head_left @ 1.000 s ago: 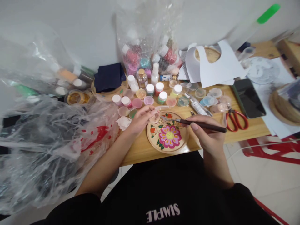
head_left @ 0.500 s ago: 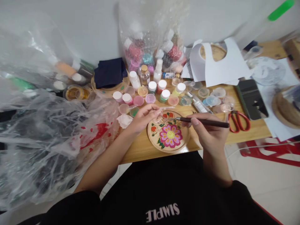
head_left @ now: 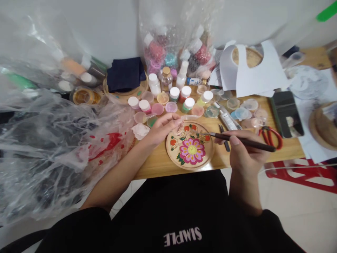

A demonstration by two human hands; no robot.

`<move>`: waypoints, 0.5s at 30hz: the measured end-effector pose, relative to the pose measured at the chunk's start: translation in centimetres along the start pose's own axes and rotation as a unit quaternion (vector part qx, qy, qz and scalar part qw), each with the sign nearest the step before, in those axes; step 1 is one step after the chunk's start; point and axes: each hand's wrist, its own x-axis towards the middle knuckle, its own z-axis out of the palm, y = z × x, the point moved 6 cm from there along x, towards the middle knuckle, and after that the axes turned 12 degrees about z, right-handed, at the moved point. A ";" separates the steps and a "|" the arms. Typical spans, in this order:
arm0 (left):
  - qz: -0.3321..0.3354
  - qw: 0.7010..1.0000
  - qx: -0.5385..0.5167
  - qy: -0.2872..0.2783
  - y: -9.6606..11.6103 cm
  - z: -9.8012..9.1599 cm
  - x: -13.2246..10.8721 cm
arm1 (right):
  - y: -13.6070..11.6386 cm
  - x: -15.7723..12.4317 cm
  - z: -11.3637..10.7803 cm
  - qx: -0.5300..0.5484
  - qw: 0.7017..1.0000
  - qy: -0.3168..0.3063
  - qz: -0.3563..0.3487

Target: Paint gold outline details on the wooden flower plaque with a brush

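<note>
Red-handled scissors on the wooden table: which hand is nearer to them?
Right. The right hand, its grip on a slim dark brush, sits just left of the red-handled scissors; the left hand is beyond the painted round wooden plaque.

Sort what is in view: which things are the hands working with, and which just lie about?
In use: right hand holding the brush, its tip over the painted wooden disc; left hand pinching what looks like a small clear cup at the disc's rim.
Lying about: red scissors, phone, white-capped jars, navy cloth, plastic bags, white paper.
</note>
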 end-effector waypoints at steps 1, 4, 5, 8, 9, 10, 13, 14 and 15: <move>0.002 1.000 -0.002 -0.002 0.0 0.1 0.0 | 0.2 -0.1 -0.4 -0.005 1.000 0.004 0.004; 0.007 1.000 -0.010 -0.007 0.2 0.2 0.1 | 1.0 -0.7 -1.5 -0.040 0.999 -0.012 0.011; 0.008 1.000 -0.013 -0.007 0.2 0.3 0.2 | 1.4 -0.9 -1.8 -0.060 0.998 -0.025 0.009; 0.008 1.000 -0.020 -0.010 0.3 0.4 0.3 | 2.4 -1.5 -2.2 -0.106 0.992 -0.068 0.009; 0.007 1.000 -0.022 -0.008 0.3 0.4 0.3 | 2.8 -1.6 -2.3 -0.107 0.991 -0.077 0.013; 0.005 1.000 -0.024 -0.005 0.3 0.4 0.3 | 3.1 -1.7 -2.3 -0.103 0.991 -0.081 0.019; 0.001 1.000 -0.029 0.004 0.3 0.3 0.3 | 3.8 -1.9 -2.4 -0.089 0.993 -0.071 0.036; 0.002 1.000 -0.031 0.003 0.3 0.4 0.3 | 3.9 -1.9 -2.3 -0.092 0.993 -0.063 0.034; 0.004 0.999 -0.033 -0.002 0.3 0.4 0.3 | 3.8 -2.0 -2.3 -0.102 0.993 -0.055 0.027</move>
